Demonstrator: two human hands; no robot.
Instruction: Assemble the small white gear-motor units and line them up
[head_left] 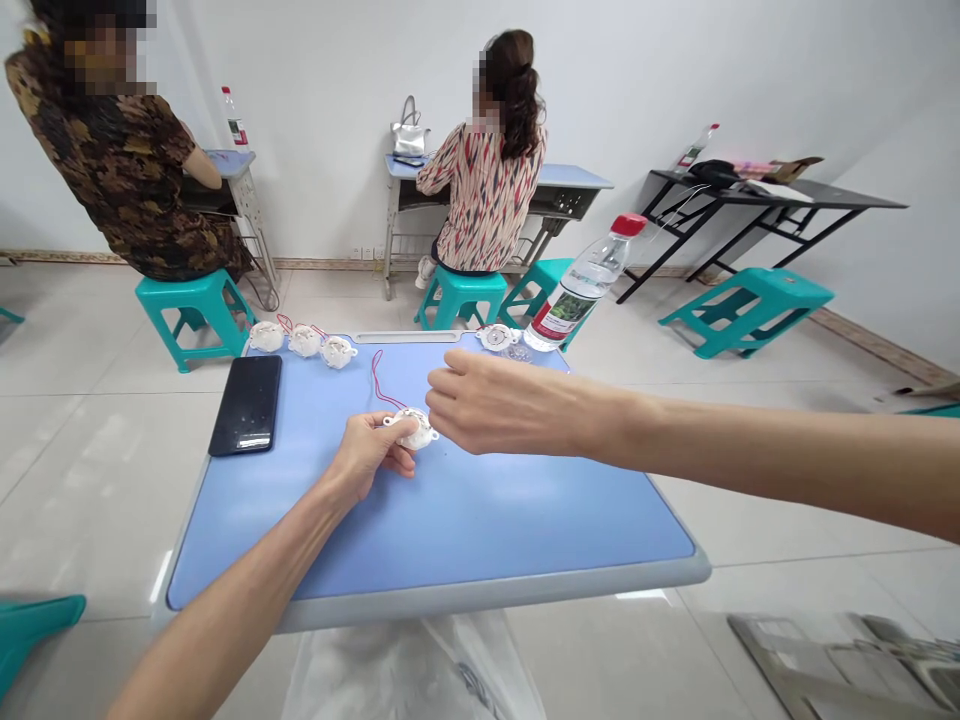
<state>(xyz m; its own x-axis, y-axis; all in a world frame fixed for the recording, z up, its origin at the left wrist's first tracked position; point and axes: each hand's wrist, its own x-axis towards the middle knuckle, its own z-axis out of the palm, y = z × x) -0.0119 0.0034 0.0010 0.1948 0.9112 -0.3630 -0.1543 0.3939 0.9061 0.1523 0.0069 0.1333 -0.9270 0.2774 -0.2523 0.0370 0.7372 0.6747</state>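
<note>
Head view: on the big blue table (480,530), the left hand (371,450) pinches a small white round thing (414,430) with a red wire. The right hand (499,405) is curled up beside it; I cannot tell if its fingers hold anything.

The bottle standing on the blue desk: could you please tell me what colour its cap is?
The cap is red, seen best in the head view.

Single head-worn view, looking forward and down over near desk (465,530), room beyond.
</note>
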